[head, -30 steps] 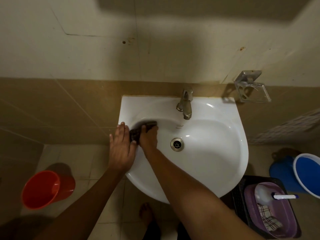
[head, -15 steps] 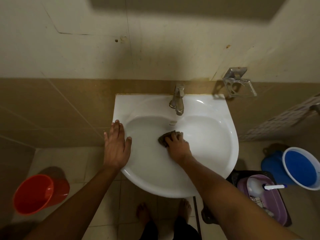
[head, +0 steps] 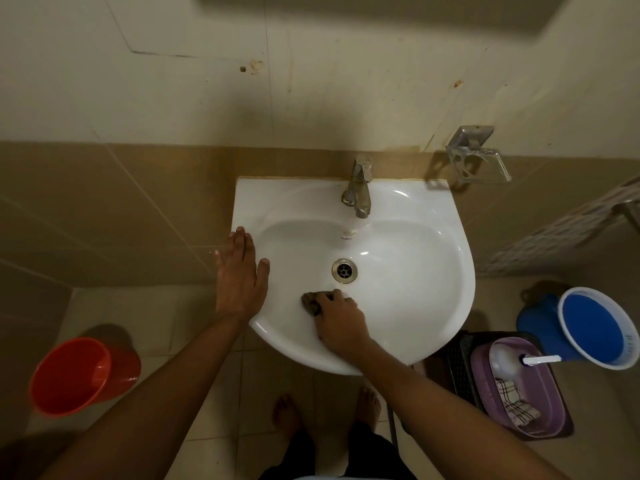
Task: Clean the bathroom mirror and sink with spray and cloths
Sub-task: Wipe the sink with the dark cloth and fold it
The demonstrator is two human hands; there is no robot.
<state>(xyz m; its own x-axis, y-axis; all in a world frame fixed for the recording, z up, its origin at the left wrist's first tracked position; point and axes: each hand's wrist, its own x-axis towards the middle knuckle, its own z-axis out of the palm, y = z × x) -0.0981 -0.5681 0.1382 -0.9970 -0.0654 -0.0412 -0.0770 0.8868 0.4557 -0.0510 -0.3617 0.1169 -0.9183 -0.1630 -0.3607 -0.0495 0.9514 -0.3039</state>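
Observation:
A white wall-mounted sink point(head: 422, 271) fills the middle of the view, with a metal tap point(head: 358, 190) at its back and a drain point(head: 344, 270) in the bowl. My right hand point(head: 341, 322) presses a dark cloth point(head: 311, 301) against the bowl's near left slope, just below the drain. My left hand point(head: 240, 271) lies flat with fingers spread on the sink's left rim, holding nothing. A white spray bottle point(head: 512, 358) lies in a purple tub point(head: 543, 424) on the floor at the right, beside a checked cloth point(head: 514, 400). No mirror shows.
An orange bucket point(head: 74, 375) stands on the floor at the left. A blue bucket point(head: 595, 327) stands at the right, behind the purple tub and a black crate point(head: 457, 362). A clear holder point(head: 479, 161) juts from the wall right of the tap. My bare feet point(head: 287, 414) are under the sink.
My right hand has swept the cloth from the bowl's upper left, across the drain, down to the near side. The left hand has stayed on the left rim.

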